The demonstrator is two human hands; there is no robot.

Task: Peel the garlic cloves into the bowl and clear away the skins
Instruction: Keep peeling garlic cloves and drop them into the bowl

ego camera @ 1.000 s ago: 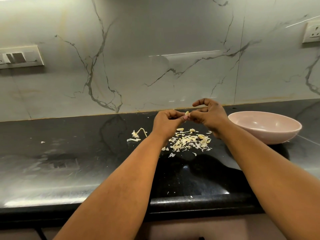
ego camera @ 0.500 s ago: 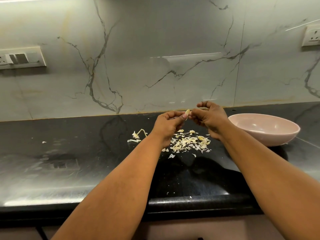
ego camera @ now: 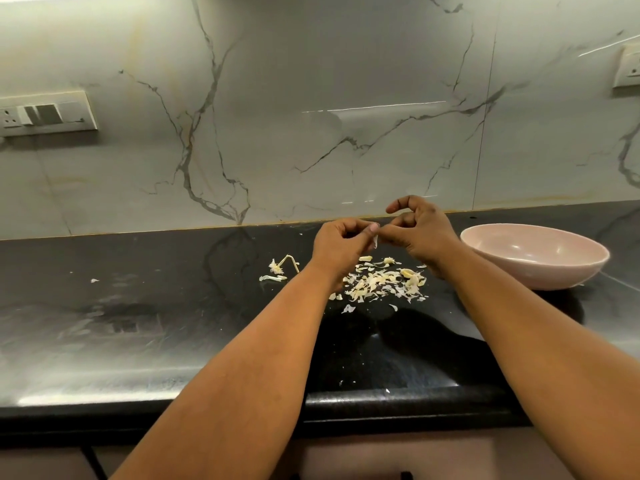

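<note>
Hands, left hand [ego camera: 341, 242] and right hand [ego camera: 420, 233], pinch garlic clove [ego camera: 375, 239] above skins [ego camera: 381, 282].

The bowl [ego camera: 535, 256] at three o'clock is pale pink. The skins [ego camera: 381, 282] at centre look cream-yellow, possibly with paler flecks. The countertop [ego camera: 138, 306] is glossy black with faint grey streaks; the wall [ego camera: 277, 98] at twelve o'clock is grey-white marble, dark-veined.
</note>
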